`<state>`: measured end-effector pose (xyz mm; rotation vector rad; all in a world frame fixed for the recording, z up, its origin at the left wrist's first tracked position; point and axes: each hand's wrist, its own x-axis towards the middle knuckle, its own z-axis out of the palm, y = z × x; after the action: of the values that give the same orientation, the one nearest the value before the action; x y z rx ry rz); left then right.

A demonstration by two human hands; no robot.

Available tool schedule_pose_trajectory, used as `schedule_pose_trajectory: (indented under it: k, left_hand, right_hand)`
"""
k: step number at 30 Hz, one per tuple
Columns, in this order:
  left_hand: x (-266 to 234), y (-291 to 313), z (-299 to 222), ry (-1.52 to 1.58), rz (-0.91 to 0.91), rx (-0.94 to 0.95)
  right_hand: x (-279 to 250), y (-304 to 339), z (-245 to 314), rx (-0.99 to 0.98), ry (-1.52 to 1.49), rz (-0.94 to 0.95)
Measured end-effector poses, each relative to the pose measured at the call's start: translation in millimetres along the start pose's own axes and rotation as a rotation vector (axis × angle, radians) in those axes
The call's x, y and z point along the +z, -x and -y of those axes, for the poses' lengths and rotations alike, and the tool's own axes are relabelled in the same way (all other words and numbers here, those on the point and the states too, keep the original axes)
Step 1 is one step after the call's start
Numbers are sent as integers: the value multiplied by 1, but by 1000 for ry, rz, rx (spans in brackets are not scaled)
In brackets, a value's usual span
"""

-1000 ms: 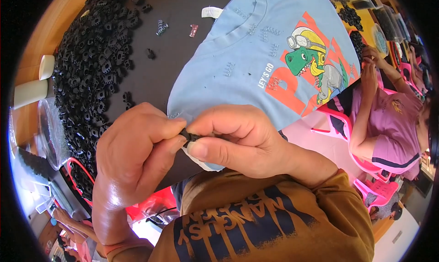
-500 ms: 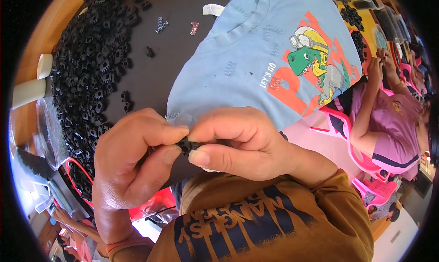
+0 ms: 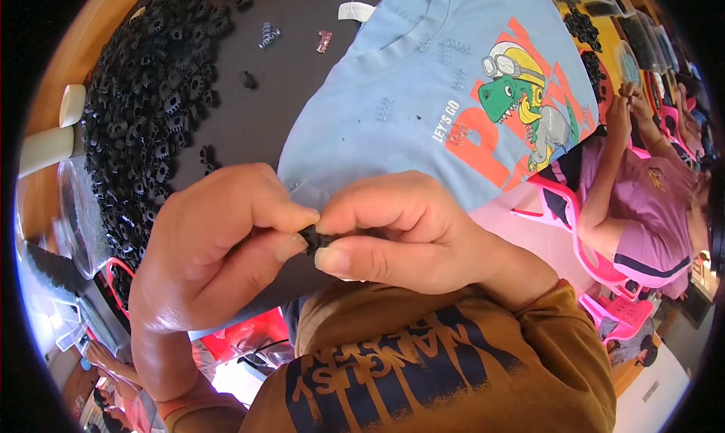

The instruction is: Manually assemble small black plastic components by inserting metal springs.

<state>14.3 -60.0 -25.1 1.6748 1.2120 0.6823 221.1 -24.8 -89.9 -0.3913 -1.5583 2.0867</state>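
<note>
I watched both hands meet just in front of the near hem of the light blue T-shirt (image 3: 445, 108) spread over the dark table (image 3: 302, 78). My left hand (image 3: 215, 259) and my right hand (image 3: 411, 233) were each curled tight, pinching one small black plastic part (image 3: 317, 240) between thumb and fingertips from opposite sides. Only a sliver of that part showed between the fingertips: dark, matte and blocky; I could not tell its full shape, nor whether it was one piece or two pressed together.

As for progress, I judged the work to be in mid-run. Well to the left of the shirt lay a big heap of black parts (image 3: 143, 123), which looked like the same kind, so plenty seemed left to handle. A few loose black pieces sat between the heap and the shirt's left edge, and beyond the shirt's collar a small metal spring (image 3: 268, 34) and a small pinkish piece (image 3: 325, 40) lay on the table. On the shirt itself I saw several short rows of tiny springs (image 3: 385, 108) laid out across the chest, left of the dinosaur print (image 3: 521, 101). I saw no separate pile of finished pieces, so I could not say how many were done.

To the right of the shirt a seated person in a pink top (image 3: 649, 206) worked at something of their own.
</note>
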Motion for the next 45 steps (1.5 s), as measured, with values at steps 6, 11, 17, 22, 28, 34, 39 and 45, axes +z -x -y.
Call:
schedule_pose_trajectory:
  k: [6, 11, 17, 22, 28, 34, 39, 45]
  left_hand:
    - [5, -2, -12, 451, -8, -396]
    - [11, -2, -26, 586, -86, -524]
    - [15, 14, -21, 331, -24, -225]
    - [32, 30, -19, 122, -236, -113]
    - [44, 48, -23, -151, -279, 239]
    - [77, 80, -36, -588, -472, 237]
    - [88, 98, -23, -511, -417, 349]
    - [115, 117, -27, -596, -545, 360]
  right_hand:
    - [-1, 3, 18, 439, -498, -47]
    - [-1, 6, 26, 484, -555, -59]
    - [9, 17, 30, 487, -571, -70]
    - [18, 19, 31, 480, -528, -66]
    - [42, 35, 27, 357, -507, -58]
    - [58, 47, 32, 448, -675, -34]
    - [63, 65, 19, 182, -229, 41]
    - [75, 79, 20, 155, -191, 35]
